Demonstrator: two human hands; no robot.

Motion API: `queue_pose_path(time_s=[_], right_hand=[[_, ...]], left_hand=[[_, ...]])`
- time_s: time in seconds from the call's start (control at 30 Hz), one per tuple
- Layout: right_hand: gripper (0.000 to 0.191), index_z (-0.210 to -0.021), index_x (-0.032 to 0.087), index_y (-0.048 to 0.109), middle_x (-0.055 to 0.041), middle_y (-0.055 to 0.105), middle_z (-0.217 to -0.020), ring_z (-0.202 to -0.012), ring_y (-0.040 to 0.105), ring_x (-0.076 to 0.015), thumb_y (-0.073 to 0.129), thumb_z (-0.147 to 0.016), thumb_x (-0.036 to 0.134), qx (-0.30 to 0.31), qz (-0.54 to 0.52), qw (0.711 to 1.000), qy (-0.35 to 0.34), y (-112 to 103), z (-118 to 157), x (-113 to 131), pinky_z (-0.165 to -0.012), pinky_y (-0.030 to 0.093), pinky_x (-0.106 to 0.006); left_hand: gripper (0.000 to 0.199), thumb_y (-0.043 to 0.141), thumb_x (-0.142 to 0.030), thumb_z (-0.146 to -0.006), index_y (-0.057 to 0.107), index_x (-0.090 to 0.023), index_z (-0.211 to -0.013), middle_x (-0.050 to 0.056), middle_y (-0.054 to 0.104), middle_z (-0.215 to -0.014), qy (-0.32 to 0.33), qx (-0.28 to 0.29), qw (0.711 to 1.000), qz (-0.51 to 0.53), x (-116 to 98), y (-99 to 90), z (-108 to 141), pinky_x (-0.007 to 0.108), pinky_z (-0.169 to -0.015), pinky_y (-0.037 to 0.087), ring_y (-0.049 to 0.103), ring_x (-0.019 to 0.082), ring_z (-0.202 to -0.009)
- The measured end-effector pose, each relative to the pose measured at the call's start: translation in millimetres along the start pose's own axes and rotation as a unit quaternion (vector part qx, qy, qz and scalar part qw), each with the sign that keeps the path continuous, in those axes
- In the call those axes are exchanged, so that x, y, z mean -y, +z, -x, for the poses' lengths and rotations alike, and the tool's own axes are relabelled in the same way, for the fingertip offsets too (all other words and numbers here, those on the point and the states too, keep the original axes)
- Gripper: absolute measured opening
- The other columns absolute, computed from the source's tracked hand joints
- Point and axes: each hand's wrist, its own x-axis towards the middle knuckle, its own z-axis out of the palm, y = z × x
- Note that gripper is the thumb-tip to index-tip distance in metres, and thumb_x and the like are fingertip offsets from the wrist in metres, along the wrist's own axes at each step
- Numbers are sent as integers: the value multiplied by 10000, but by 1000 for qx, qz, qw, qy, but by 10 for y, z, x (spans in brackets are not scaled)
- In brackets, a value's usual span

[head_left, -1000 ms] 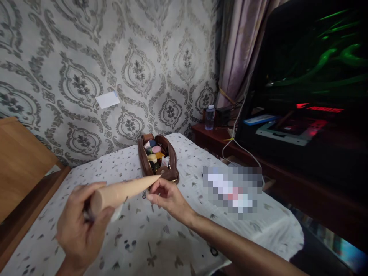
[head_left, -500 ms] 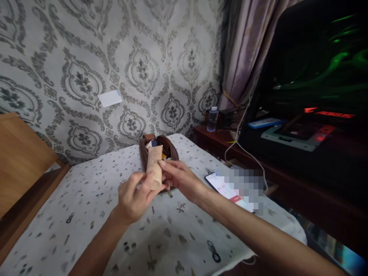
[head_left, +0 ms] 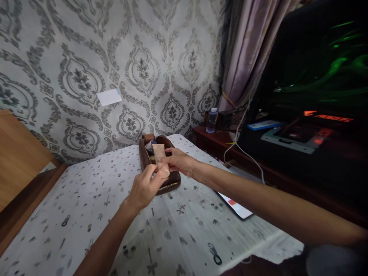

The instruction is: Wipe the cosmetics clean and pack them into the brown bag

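A beige squeeze tube (head_left: 159, 152) is held between both hands, its flat crimped end pointing away from me and its rounded cap end towards me. My left hand (head_left: 147, 184) is closed around the cap end. From the other side, my right hand (head_left: 180, 161) pinches the tube's body between thumb and fingers. Below and behind the tube lies an unzipped brown leather bag (head_left: 176, 179) with a zipper round its opening. Small items show inside the bag, partly hidden by the tube and hands.
The patterned cloth (head_left: 115, 218) covers the surface under the bag. A phone (head_left: 238, 209) lies partly behind my right forearm. On a dark red table stands a clear bottle (head_left: 212, 120). A white cable (head_left: 250, 153) hangs near the black computer case (head_left: 310, 99). A wooden board (head_left: 23, 157) rises at left.
Both hands have moved away from me and slightly right with the tube, bringing it over the bag's opening. My right forearm now covers more of the phone.
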Motion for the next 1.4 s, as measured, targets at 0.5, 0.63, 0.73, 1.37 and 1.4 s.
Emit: queue_pose_path(time_s=[0.5, 0.63, 0.73, 1.37, 1.4], right_hand=[[107, -811, 126, 640, 26, 625, -594, -542, 569, -96, 692, -777, 39, 28, 19, 999, -11, -31, 95, 418, -530, 495, -191], [121, -757, 107, 629, -1, 622, -602, -565, 577, -102, 597, -848, 33, 32, -40, 999, -7, 12, 218, 304, -550, 487, -195], [214, -716, 121, 616, -4, 595, -576, -534, 553, -100, 520, -904, 89, 23, -118, 993, 0, 87, 313, 155, -519, 447, -195], [716, -1267, 172, 611, -45, 687, -953, -681, 633, -123, 879, -613, 285, 143, -135, 980, -6, -40, 771, -409, -457, 406, -190], [693, -1259, 168, 611, -51, 688, -952, -690, 635, -127, 869, -626, 284, 141, -147, 979, -10, -68, 746, -381, -461, 407, -190]], left_hand=[[190, 580, -277, -983, 654, -198, -1139, 31, 607, -851, 36, -35, 998, 32, 78, 6, -329, 230, -589, 412, 639, 143, -753], [243, 576, -350, -984, 644, -189, -1153, 36, 610, -865, 22, -35, 995, 93, 42, -9, -327, 238, -667, 464, 630, 154, -769], [223, 521, -334, -1008, 652, -172, -1088, 41, 615, -838, 10, -60, 991, 122, -30, -37, -355, 255, -730, 482, 621, 164, -781], [248, 517, -314, -912, 630, -185, -732, -37, 536, -590, -372, -86, 900, 210, 649, -36, -351, 232, -560, 345, 459, 119, -569], [257, 513, -308, -905, 631, -184, -714, -37, 523, -577, -388, -91, 891, 216, 705, -24, -317, 233, -552, 338, 451, 120, -565]])
